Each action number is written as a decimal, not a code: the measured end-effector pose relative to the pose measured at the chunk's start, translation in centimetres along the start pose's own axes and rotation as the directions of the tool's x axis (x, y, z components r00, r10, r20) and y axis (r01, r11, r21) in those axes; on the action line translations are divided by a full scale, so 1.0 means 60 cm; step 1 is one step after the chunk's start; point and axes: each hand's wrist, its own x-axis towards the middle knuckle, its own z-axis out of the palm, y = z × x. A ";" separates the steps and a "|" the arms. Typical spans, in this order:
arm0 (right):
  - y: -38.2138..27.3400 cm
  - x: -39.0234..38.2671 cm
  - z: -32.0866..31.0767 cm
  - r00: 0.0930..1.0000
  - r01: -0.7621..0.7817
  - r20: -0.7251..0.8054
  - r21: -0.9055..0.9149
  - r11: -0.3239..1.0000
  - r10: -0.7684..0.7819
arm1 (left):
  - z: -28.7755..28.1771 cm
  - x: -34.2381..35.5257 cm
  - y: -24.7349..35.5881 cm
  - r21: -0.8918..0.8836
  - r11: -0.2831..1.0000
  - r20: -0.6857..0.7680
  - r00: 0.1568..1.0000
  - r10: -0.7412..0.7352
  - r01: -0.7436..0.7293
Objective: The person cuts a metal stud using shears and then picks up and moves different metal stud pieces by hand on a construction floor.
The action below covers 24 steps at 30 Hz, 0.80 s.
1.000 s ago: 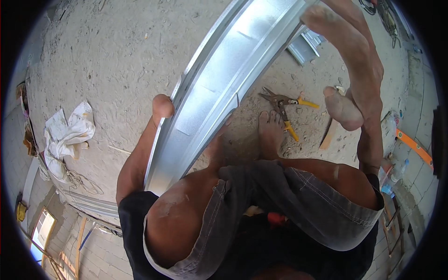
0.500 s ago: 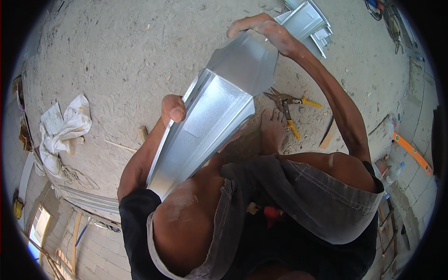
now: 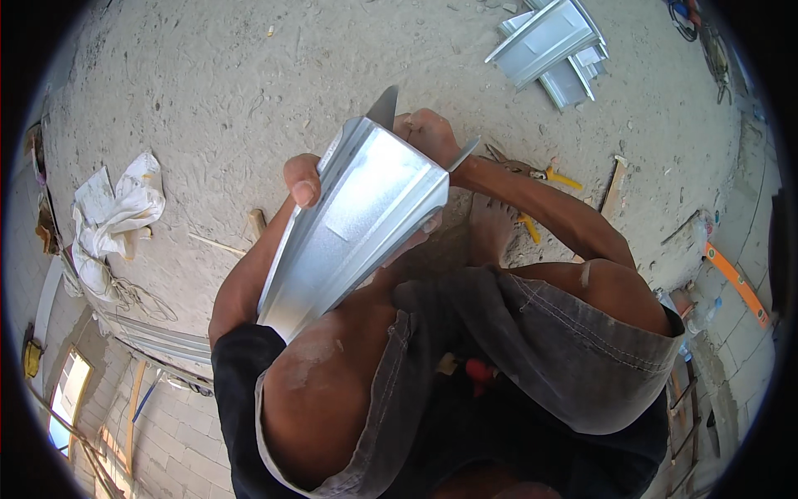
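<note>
White sack (image 3: 125, 212): crumpled on the floor (image 3: 212, 108) at the left, a cord trailing below it; its contents cannot be made out.
Clear plastic bottle (image 3: 705, 318): near the right wall, too small and cluttered to tell what it holds.
Hidden parts: the right forearm crosses over the yellow-handled snips (image 3: 564, 179), covering part of them, and over the bare right foot (image 3: 490, 229); the metal channel blocks most of the other foot.
Metal channel (image 3: 357, 208): silvery and shiny, with raised lips along both long sides and a shallow ridged middle; it slants up from beside the left knee, above the floor, to a straight far edge where two pointed flaps stick out.
Left hand (image 3: 303, 180): closed on the channel's left lip, thumb on top, fingers out of sight behind.
Right hand (image 3: 426, 131): curled at the far edge, fingers partly behind the metal; whether it grips or presses, I cannot tell.
Cut metal pieces (image 3: 553, 41): stacked crosswise on the floor, upper right.
Orange spirit level (image 3: 736, 283): at the right, by the wall.
</note>
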 end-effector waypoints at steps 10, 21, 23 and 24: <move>-0.041 -0.064 -0.071 0.970 -0.236 -0.155 -0.407 0.882 0.188 | 0.029 -0.067 0.030 0.359 0.818 -0.783 0.623 0.000 0.451; -0.204 -0.174 -0.013 0.980 -0.193 -0.168 -0.719 0.667 0.102 | 0.111 -0.105 0.001 0.837 0.249 -0.547 0.768 0.334 0.488; -0.257 -0.204 -0.004 0.982 -0.186 -0.167 -0.829 0.527 0.084 | 0.103 -0.092 0.001 0.796 0.358 -0.589 0.761 0.273 0.488; -0.280 -0.217 0.006 0.984 -0.178 -0.163 -0.884 0.433 0.072 | 0.097 -0.089 -0.002 0.802 0.356 -0.581 0.766 0.276 0.480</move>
